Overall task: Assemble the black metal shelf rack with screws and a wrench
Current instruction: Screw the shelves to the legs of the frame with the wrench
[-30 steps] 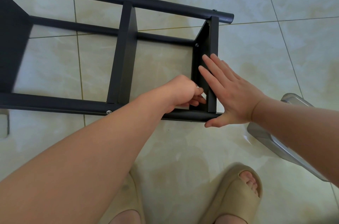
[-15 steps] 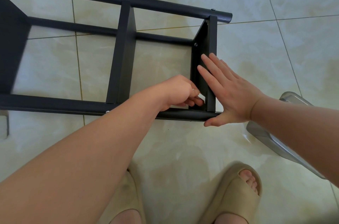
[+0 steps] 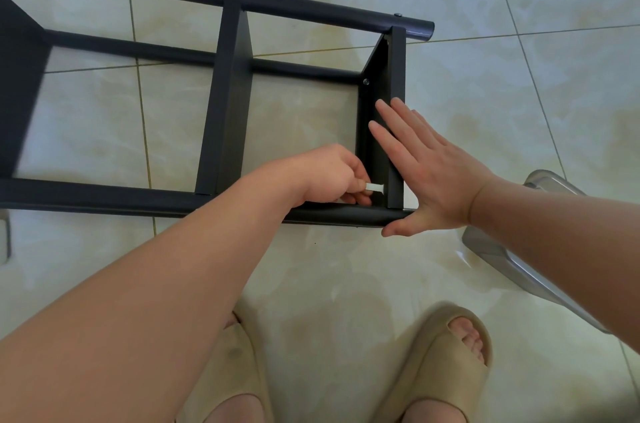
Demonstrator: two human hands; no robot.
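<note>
While flat right hand presses rack, left hand pinches pale tool

head cam | looks steeply down | near hands | floor

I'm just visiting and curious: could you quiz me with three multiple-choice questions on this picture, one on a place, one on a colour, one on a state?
1. Where does the black metal shelf rack lie? A on a table; B on the pale tiled floor; C on a bed.
2. What colour are the foam slippers? A beige; B red; C blue.
3. How is the right hand? A fist; B flat against the rack's end panel; C gripping a hammer.
Answers: B, tiles show under the rack; A, both look beige; B, its fingers are straight.
</note>
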